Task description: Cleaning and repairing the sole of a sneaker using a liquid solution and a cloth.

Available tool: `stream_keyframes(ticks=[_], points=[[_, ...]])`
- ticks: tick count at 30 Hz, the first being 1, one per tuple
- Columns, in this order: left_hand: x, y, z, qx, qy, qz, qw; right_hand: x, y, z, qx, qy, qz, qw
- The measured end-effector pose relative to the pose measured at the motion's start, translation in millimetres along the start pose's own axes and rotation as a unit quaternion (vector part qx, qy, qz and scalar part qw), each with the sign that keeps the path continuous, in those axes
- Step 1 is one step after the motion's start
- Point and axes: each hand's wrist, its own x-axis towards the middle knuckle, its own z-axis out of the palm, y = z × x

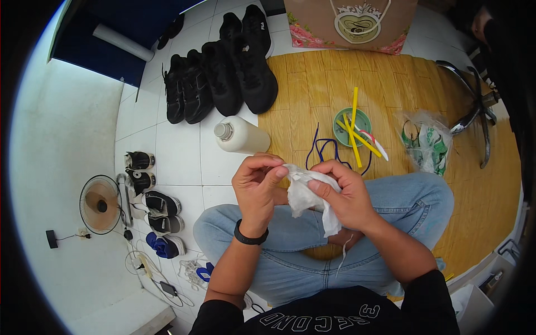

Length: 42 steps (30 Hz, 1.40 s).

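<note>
Quickly, left to right: a fan (100,204) stands by the wall at far left with cords on the tile floor (178,156), and beside it a column of small sneakers (153,204). Further up, black shoes (220,72) are lined in a row on the tile. A white bottle (241,135) lies on its side just above the left hand (258,190), cap pointing left. Person sits cross-legged in jeans (290,262), both hands raised over the lap. Left hand is closed in a pinch, thumb and fingertips on the upper left edge of a crumpled white cloth (306,192); black band on that wrist. Right hand (346,195) is curled around the cloth's right side, gripping it, thumb on top. The cloth is bunched between both hands, well above the floor, a tail and a thin thread hanging down toward the lap. Judging progress: the cloth looks only gathered or being worked open, nothing on the floor touched by either hand, so most of the work seems left. A blue lace (326,148) lies on the wood floor just behind the hands. Right of it a green dish (341,133) carries yellow sticks (354,128). Further right a plastic bag (427,142), then a chair base (474,109). A paper bag (352,22) stands at top.
</note>
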Motion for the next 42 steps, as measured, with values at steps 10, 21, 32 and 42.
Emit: stream_keyframes(ticks=[10, 21, 32, 42], points=[[2.4, 1.7, 2.3, 0.05, -0.168, 0.015, 0.984, -2.5, -9.9, -3.6, 0.059, -0.077, 0.054, 0.994], [-4.3, 14.4, 16.6, 0.013, -0.071, -0.024, 0.997, -0.9, -4.5, -9.6, 0.146, -0.101, 0.058, 0.982], [-4.8, 4.8, 12.3, 0.076, -0.098, 0.03, 0.992, -1.1, -6.7, -6.1, 0.113, -0.073, 0.02, 0.991], [-0.4, -1.9, 10.2, 0.058, -0.022, -0.018, 0.998, 1.8, -2.8, -6.0, 0.0, -0.033, 0.025, 0.999]])
